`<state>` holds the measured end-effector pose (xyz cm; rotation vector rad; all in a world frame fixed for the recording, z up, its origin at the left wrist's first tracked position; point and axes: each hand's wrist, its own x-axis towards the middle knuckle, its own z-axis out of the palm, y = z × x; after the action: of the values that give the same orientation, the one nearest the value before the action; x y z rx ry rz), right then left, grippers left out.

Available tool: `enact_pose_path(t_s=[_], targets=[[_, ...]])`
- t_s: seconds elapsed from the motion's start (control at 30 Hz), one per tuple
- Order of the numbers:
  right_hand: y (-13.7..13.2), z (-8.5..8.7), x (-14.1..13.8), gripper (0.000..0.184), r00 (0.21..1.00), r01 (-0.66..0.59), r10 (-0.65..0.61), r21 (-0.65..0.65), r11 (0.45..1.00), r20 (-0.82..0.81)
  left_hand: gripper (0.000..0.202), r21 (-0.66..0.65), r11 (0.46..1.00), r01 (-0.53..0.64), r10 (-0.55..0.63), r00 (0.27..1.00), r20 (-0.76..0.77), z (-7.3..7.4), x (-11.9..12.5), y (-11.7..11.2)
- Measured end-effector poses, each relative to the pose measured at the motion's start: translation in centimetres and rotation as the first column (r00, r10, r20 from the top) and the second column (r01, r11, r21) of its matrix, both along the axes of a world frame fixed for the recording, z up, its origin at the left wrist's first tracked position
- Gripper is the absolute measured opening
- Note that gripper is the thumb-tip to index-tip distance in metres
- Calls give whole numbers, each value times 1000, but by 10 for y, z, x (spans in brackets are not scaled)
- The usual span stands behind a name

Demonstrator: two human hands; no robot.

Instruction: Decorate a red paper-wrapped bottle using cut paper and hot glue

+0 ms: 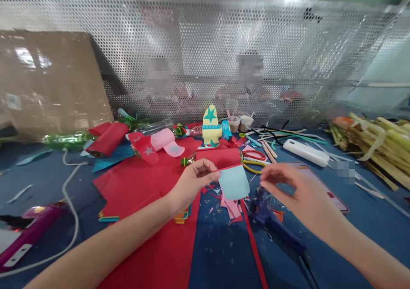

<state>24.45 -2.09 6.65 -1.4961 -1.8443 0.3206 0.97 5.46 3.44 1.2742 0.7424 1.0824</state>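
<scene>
**A:** ok so what's the left hand doing?

**B:** The person's left hand pinches a light blue paper piece by its upper left corner, thumb and fingers closed on it. The paper is up just on the near side of the red-wrapped bottle that's lying on its side. A red edge runs along the paper's top. Can't really tell if it touches the bottle.

**A:** and the right one?

**B:** The right hand is off to the right of the bottle and a bit nearer the person. Fingers are loosely curled, with a gap between them and the thumb, and nothing shows in their grip. Kinda blurry tho. There's a blue glue gun near that hand, to the near right of the bottle.

**A:** lol what a busy table. What else?

**B:** A yellow cutout with teal stars is upright just behind the bottle. Red sheets spread to its left and toward the person, pink scraps sit on its near side, and a purple power strip is well off to its near left.
</scene>
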Motion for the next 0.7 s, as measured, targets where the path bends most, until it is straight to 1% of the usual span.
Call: enact_pose_path(t_s=[0.07, 0.1, 0.17, 0.3, 0.37, 0.43, 0.53, 0.6, 0.63, 0.7], targets=[[17, 15, -16, 13, 992, -57, 55, -19, 998, -109, 30, -65, 998, 21, -17, 998, 57, 2, 0, 1], [23, 19, -22, 12, 986, -80, 77, -12, 997, -149, 32, -91, 995, 28, -21, 997, 72, 3, -1, 1], [34, 21, -32, 12, 976, -103, 103, 9, 995, -194, 34, -122, 992, 33, -23, 996, 82, 4, -2, 1], [40, 12, -38, 13, 976, -74, 79, 31, 997, -203, 35, -139, 989, 43, -30, 995, 95, 3, -3, 4], [41, 5, -36, 14, 982, -51, 52, 10, 999, -182, 36, -153, 987, 57, -41, 994, 104, -1, -4, 7], [42, -3, -34, 15, 983, -55, 51, -23, 998, -175, 36, -173, 982, 74, -59, 994, 94, -8, -3, 9], [46, -15, -30, 18, 969, -99, 78, -82, 992, -234, 36, -203, 974, 101, -99, 995, 21, -14, -3, 11], [51, -20, -29, 22, 949, -129, 84, -129, 983, -303, 35, -185, 977, 109, -124, 990, -72, -12, -5, 11], [54, -22, -29, 23, 939, -145, 86, -154, 978, -334, 33, -153, 983, 106, -126, 983, -131, -8, -6, 12], [59, -24, -27, 24, 911, -164, 71, -200, 966, -405, 30, -29, 998, 63, -68, 962, -263, 2, -12, 15]])
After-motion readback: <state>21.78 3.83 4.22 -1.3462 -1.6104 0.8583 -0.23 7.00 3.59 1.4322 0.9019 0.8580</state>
